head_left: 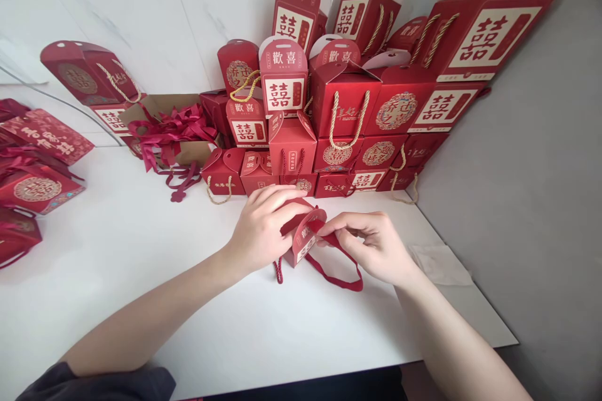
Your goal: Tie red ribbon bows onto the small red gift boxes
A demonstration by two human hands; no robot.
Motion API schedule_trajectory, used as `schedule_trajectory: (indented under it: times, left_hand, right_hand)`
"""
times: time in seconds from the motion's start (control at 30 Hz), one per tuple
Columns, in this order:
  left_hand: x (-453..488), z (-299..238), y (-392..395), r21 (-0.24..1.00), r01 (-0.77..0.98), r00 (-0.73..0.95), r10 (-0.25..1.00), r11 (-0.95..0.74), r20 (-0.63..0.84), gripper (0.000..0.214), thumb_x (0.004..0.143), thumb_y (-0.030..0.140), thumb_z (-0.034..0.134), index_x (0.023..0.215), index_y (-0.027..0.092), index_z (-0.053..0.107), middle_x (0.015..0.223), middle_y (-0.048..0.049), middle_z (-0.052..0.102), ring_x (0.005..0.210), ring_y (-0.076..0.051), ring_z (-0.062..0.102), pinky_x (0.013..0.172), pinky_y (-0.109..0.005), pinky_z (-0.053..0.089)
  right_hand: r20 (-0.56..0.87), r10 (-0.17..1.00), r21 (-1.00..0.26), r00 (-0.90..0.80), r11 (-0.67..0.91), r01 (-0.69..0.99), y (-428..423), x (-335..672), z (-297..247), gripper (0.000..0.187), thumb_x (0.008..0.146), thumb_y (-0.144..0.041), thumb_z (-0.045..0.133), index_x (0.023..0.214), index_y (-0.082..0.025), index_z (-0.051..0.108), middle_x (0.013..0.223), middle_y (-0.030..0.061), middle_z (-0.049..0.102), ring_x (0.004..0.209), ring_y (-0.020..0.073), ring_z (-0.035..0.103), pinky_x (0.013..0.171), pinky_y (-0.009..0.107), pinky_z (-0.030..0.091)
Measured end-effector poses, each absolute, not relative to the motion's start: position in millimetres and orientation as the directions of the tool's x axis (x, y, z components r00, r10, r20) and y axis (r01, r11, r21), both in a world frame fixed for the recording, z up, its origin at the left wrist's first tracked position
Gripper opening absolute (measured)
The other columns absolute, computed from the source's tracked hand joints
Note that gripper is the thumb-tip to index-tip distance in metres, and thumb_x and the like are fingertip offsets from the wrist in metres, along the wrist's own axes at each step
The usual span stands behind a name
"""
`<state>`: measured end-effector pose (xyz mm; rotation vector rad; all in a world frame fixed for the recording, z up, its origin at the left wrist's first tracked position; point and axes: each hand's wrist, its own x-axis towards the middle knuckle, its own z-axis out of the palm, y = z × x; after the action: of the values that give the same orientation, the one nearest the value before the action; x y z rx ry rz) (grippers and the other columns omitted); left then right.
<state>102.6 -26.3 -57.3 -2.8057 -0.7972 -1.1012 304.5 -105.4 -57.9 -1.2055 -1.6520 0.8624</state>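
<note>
A small red gift box (303,247) with a rounded top flap stands on the white table in front of me. My left hand (267,225) is wrapped over its left side, fingers across the top, and steadies it. My right hand (369,241) pinches a dark red ribbon (345,283) with thumb and forefinger close to the flap's opening. The ribbon's free length loops down onto the table below that hand. A twisted red cord handle (279,270) hangs at the box's lower left. The far side of the box is hidden by my left hand.
Stacked red gift boxes (345,100) with rope handles line the wall behind my hands. A cardboard carton (192,151) full of ribbons stands at the back left. More boxes (40,185) sit at the far left. A white sheet (442,264) lies at the right.
</note>
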Motion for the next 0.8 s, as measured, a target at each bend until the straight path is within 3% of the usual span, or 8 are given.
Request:
schedule_trajectory:
  times: [0.2,0.4,0.57,0.8]
  left_hand:
    - [101.9,-54.8,-28.6,0.147,0.482,0.636,0.460,-0.864,0.619,0.018,0.084,0.026,0.068,0.102,0.025,0.070,0.119,-0.0034,0.069,0.113,-0.023,0.060,0.096,-0.040,0.045]
    - [100.8,-54.2,-29.4,0.132,0.480,0.635,0.447,-0.867,0.630,0.019,0.083,0.024,0.069,0.102,0.024,0.071,0.118,-0.0031,0.069,0.112,-0.022,0.061,0.096,-0.039,0.045]
    - [100.4,-54.2,-29.9,0.137,0.484,0.636,0.455,-0.864,0.624,0.017,0.084,0.024,0.068,0.101,0.025,0.071,0.118,-0.0033,0.069,0.112,-0.023,0.061,0.094,-0.039,0.045]
    - [100.7,-54.3,-29.3,0.130,0.485,0.642,0.453,-0.865,0.618,0.017,0.085,0.025,0.067,0.101,0.025,0.071,0.119,-0.0042,0.069,0.112,-0.024,0.061,0.095,-0.041,0.045]
  right_hand:
    - [0.265,0.961,-0.900,-0.084,0.278,0.337,-105.1,307.7,-58.3,0.029,0.085,-0.010,0.047,0.086,-0.019,0.074,0.078,0.0015,0.074,0.070,0.0160,0.069,0.066,0.027,0.055]
    - [0.168,0.976,-0.977,-0.136,0.183,0.110,-102.7,306.2,-63.9,0.023,0.089,-0.017,0.050,0.087,-0.018,0.073,0.089,0.0052,0.076,0.083,0.0199,0.073,0.080,0.035,0.059]
    - [0.104,0.975,-0.986,-0.197,0.075,-0.148,-99.0,306.8,-65.7,0.020,0.092,-0.027,0.055,0.090,-0.020,0.074,0.083,0.0044,0.076,0.076,0.0192,0.075,0.076,0.034,0.062]
    - [0.047,0.986,-0.981,-0.158,0.016,-0.195,-96.7,309.4,-66.0,0.020,0.089,-0.034,0.062,0.089,-0.019,0.075,0.081,0.0061,0.076,0.075,0.0196,0.075,0.073,0.032,0.062]
